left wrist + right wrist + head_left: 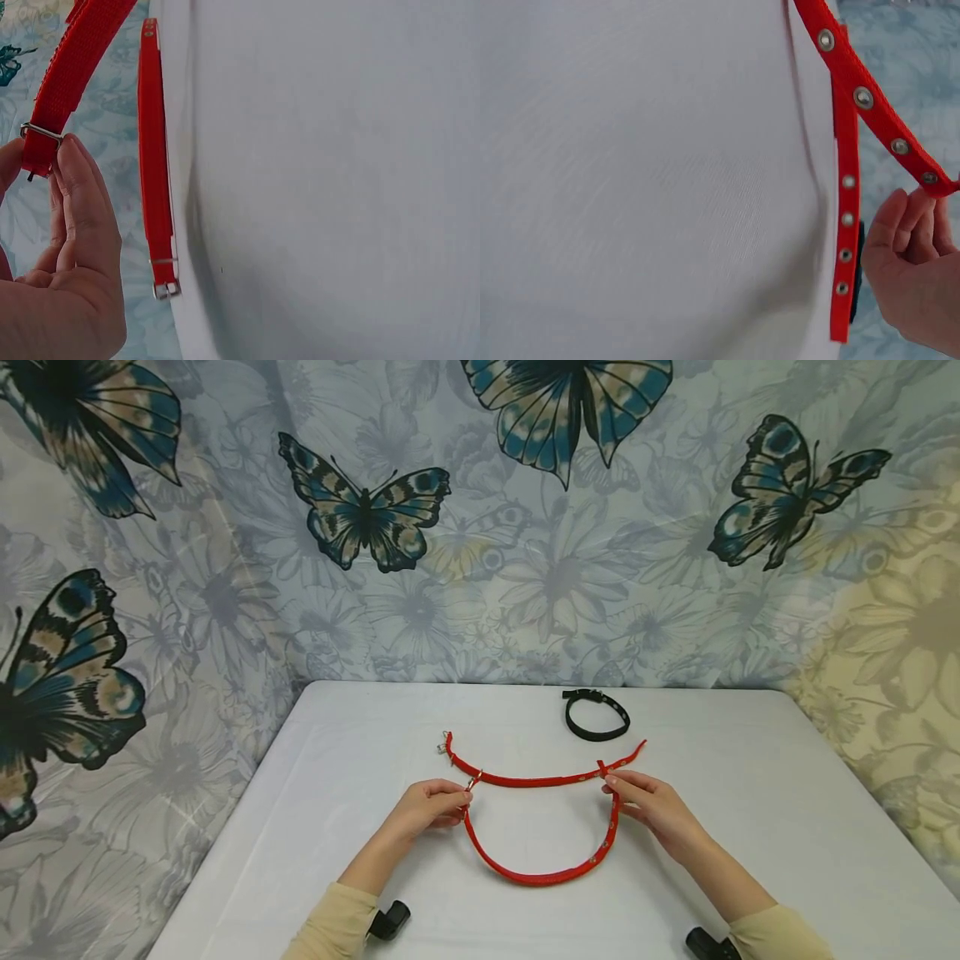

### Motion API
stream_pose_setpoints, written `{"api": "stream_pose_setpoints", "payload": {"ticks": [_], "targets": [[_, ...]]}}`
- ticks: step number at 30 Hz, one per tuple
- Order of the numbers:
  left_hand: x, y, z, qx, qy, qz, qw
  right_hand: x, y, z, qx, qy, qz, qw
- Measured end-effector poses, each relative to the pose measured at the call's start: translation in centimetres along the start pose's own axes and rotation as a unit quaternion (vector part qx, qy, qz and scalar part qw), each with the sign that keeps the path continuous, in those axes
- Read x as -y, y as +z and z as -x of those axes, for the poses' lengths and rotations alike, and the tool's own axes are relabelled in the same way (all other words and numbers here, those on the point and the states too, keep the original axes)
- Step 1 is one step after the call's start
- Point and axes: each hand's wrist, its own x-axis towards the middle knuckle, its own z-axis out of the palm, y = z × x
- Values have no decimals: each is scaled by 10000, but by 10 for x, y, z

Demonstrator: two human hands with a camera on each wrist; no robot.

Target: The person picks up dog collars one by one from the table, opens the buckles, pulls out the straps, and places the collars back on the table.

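My left hand [429, 807] pinches the buckle end of a red collar [534, 879] between thumb and fingers. In the left wrist view its metal buckle [43, 133] shows at the fingertips. The collar's other end, with metal eyelets [863, 97], is pinched by my right hand [654, 807]. Between the hands the strap hangs in a U-shaped curve. Just beyond it a second red collar [534, 782] lies unfastened on the table, its buckle end at left and its eyelet end at right.
A black collar [597, 737], closed into a loop, lies near the back edge of the white table [375, 718]. Behind stands a butterfly-patterned cloth [405, 627]. Dark devices [390, 920] are worn at both wrists.
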Motion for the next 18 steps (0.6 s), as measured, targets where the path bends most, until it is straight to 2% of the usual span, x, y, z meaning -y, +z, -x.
{"api": "stream_pose_setpoints", "payload": {"ticks": [11, 15, 18], "targets": [[3, -19, 0, -651, 149, 101, 9977, -14, -38, 7, -197, -115, -893, 9957], [4, -22, 1, -875, 191, -73, 9960, -21, -47, 10, -290, 38, -1205, 9923], [2, -22, 1, -988, 171, -473, 9938, -24, -51, 11, -354, 147, -1277, 9911]]}}
